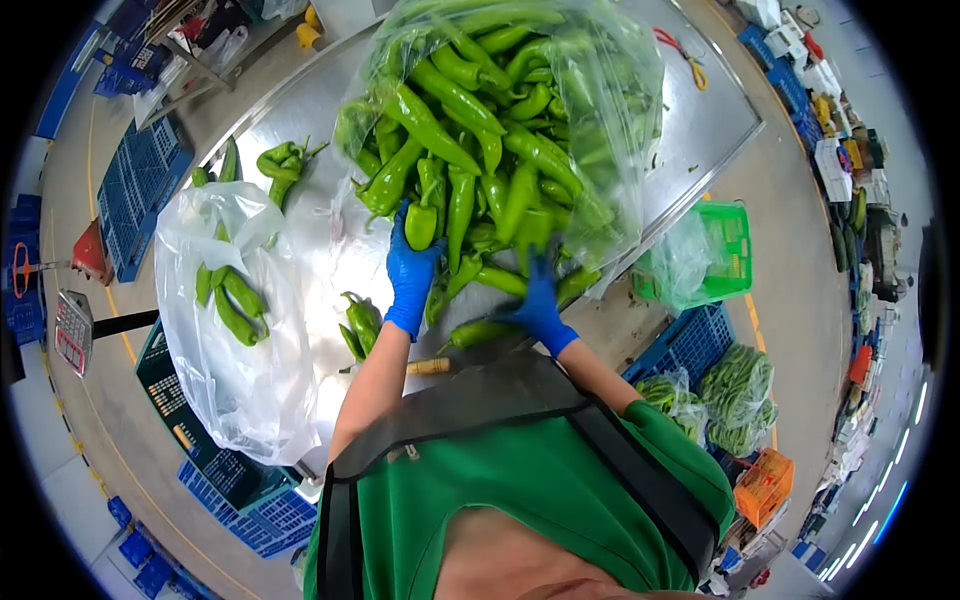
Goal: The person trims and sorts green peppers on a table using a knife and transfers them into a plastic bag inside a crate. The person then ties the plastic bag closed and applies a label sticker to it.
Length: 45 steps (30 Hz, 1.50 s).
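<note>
A large heap of long green peppers point(455, 100) spills from a big clear plastic bag point(610, 130) on the metal table. My left hand point(410, 275), in a blue glove, is at the near edge of the heap, its fingers closed round a green pepper point(422, 226) with the blunt end toward me. My right hand point(542, 305), also gloved in blue, is among the peppers at the near right; motion smears its fingers, so its grip is unclear. One pepper point(482, 333) lies beside it.
On the left, a clear bag point(240, 390) has a few peppers on it. Twisted peppers point(284, 165) lie behind it. A wooden handle point(428, 366) is near my apron, and red-and-yellow scissors point(690, 62) lie at the far right. A green crate point(735, 250) stands beyond the table point(715, 120).
</note>
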{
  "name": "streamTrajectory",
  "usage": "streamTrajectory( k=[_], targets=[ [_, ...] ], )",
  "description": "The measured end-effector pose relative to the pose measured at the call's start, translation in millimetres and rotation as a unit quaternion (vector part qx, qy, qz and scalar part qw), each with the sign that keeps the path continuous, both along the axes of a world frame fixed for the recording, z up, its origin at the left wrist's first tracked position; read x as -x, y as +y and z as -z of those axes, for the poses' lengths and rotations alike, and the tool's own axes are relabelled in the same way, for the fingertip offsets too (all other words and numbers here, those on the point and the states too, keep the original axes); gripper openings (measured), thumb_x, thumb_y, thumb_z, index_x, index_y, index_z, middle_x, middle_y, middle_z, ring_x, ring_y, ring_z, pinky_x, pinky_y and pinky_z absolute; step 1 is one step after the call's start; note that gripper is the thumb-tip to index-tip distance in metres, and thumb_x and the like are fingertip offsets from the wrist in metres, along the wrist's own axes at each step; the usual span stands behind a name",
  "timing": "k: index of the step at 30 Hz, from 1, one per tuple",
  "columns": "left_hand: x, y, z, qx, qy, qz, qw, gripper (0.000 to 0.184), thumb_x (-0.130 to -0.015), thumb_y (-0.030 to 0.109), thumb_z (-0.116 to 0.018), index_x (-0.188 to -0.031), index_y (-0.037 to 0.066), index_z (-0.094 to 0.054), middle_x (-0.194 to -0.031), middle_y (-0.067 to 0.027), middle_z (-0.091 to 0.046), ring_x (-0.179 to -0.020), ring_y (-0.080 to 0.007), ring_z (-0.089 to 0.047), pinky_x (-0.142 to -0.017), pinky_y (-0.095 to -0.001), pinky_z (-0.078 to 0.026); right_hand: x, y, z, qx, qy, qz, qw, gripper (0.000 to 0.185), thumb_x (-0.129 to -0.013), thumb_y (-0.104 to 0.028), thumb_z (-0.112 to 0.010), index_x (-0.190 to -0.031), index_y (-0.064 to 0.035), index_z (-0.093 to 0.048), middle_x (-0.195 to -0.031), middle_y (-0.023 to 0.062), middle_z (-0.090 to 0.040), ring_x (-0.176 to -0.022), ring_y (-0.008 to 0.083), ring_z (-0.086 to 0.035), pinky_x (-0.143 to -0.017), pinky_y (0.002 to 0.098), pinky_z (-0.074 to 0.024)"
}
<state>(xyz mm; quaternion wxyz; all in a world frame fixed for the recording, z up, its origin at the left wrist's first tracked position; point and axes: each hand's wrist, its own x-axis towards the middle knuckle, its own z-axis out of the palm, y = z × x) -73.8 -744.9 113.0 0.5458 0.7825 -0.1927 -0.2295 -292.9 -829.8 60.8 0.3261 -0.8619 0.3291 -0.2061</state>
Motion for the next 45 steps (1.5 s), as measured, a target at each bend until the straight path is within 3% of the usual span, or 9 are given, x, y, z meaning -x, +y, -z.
streamTrajectory(
  k=[6,14,22,32,35,36,40,42,45],
  targets=[
    [-0.5,77.9,21.0,0.091,0.203,-0.002,0.975,0.043,-0.069,0.001,-0.066,-0.110,-0.003,-0.054,-0.098,-0.0099,-0.062,-0.086,-0.0189,-0.060,-0.079,-0.0295,-0.048,-31.2,10.0,15.5,0.048,0.055,-0.029,0.997,0.094,-0.056,-0.023,-0.077,-0.137,-0.0166,-0.030,-0.134,0.0238,-0.029,-0.106,0.0404,-0.050,-0.079,0.0434,-0.0488],
    [13.2,112.9,33.6,0.233,0.409,-0.015,0.882,0.039,-0.073,0.002,-0.059,-0.111,-0.002,-0.052,-0.100,-0.0107,-0.060,-0.087,-0.0208,-0.060,-0.077,-0.0319,-0.049,-75.0,47.3,-5.4,-0.266,-0.096,-0.071,0.957,0.091,-0.062,-0.013,-0.071,-0.139,-0.0147,-0.023,-0.133,0.0210,-0.033,-0.113,0.0375,-0.046,-0.088,0.0398,-0.0441],
    [27.0,140.3,-39.4,0.260,0.330,-0.010,0.908,0.050,-0.071,0.005,-0.067,-0.117,-0.002,-0.051,-0.105,-0.0081,-0.059,-0.093,-0.0171,-0.056,-0.085,-0.0299,-0.045,-85.6,89.2,-85.7,-0.188,-0.110,-0.218,0.951,0.070,-0.063,-0.006,-0.067,-0.128,-0.0104,-0.043,-0.124,0.0183,-0.044,-0.115,0.0333,-0.044,-0.096,0.0378,-0.0373],
    [-94.7,290.0,-53.8,0.456,0.411,-0.284,0.737,0.030,-0.083,0.016,-0.058,-0.110,0.003,-0.053,-0.099,-0.0149,-0.059,-0.091,-0.0289,-0.057,-0.084,-0.0424,-0.046,-324.4,184.8,-113.1,-0.550,0.017,-0.515,0.657,0.065,-0.065,-0.007,-0.066,-0.126,-0.0012,-0.044,-0.118,0.0096,-0.054,-0.101,0.0157,-0.054,-0.085,0.0295,-0.0467],
    [-166.4,325.8,22.4,0.482,0.291,-0.204,0.801,0.045,-0.089,0.039,-0.043,-0.122,0.008,-0.046,-0.114,-0.0150,-0.054,-0.101,-0.0312,-0.053,-0.088,-0.0462,-0.043,-384.6,219.0,-71.8,-0.327,-0.097,-0.441,0.830,0.104,-0.058,-0.031,-0.081,-0.136,0.0013,-0.021,-0.135,0.0212,-0.033,-0.124,0.0299,-0.033,-0.104,0.0357,-0.0275],
    [-133.7,301.2,-27.1,0.359,0.335,-0.430,0.758,0.056,-0.086,0.051,-0.042,-0.126,0.012,-0.043,-0.125,-0.0137,-0.047,-0.112,-0.0334,-0.047,-0.093,-0.0516,-0.038,-391.9,225.7,-56.5,-0.301,-0.123,-0.382,0.865,0.117,-0.055,-0.039,-0.082,-0.138,0.0027,-0.012,-0.138,0.0245,-0.025,-0.128,0.0335,-0.027,-0.106,0.0362,-0.0241],
    [-92.0,338.6,53.8,0.356,0.335,-0.320,0.812,0.065,-0.080,0.053,-0.054,-0.131,0.016,-0.038,-0.129,-0.0078,-0.043,-0.118,-0.0280,-0.042,-0.097,-0.0556,-0.030,-312.7,165.7,-60.2,-0.218,-0.211,-0.385,0.871,0.070,-0.069,-0.023,-0.072,-0.129,-0.0077,-0.040,-0.133,0.0202,-0.038,-0.124,0.0350,-0.035,-0.103,0.0389,-0.0289],
    [-53.3,329.6,60.4,0.120,0.127,-0.342,0.923,0.069,-0.079,0.043,-0.059,-0.135,0.013,-0.032,-0.137,-0.0079,-0.033,-0.126,-0.0245,-0.031,-0.103,-0.0478,-0.021,-246.6,83.8,-100.5,-0.052,-0.283,-0.353,0.890,0.041,-0.072,-0.012,-0.067,-0.112,-0.0078,-0.058,-0.119,0.0138,-0.054,-0.113,0.0326,-0.048,-0.096,0.0377,-0.0364],
    [-9.2,266.6,-9.3,-0.059,-0.129,-0.299,0.944,0.085,-0.072,0.031,-0.071,-0.139,0.008,-0.025,-0.142,-0.0137,-0.022,-0.132,-0.0253,-0.022,-0.106,-0.0408,-0.017,-176.2,-33.8,-118.8,0.130,-0.216,-0.111,0.961,0.064,-0.066,-0.015,-0.074,-0.122,-0.0037,-0.047,-0.122,0.0170,-0.049,-0.112,0.0308,-0.047,-0.095,0.0401,-0.0364]
  ],
)
